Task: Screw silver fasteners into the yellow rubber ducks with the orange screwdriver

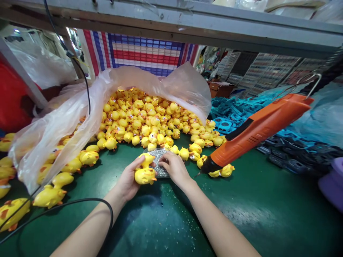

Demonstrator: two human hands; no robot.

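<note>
My left hand is wrapped round a yellow toy duck, held just left of a small tray of tiny silvery metal pieces. Over the tray, my right hand has its fingertips pinched together among the pieces; whether a piece is between them is too small to tell. A large heap of yellow ducks lies behind both hands, partly under clear plastic sheeting. To the right, an orange electric screwdriver hangs at a slant, its dark tip pointing down and left.
Turquoise plastic parts and black parts lie at the right, with a purple object at the edge. A black cable crosses over my left forearm. Several ducks lie at the left on the green table. A metal beam spans above.
</note>
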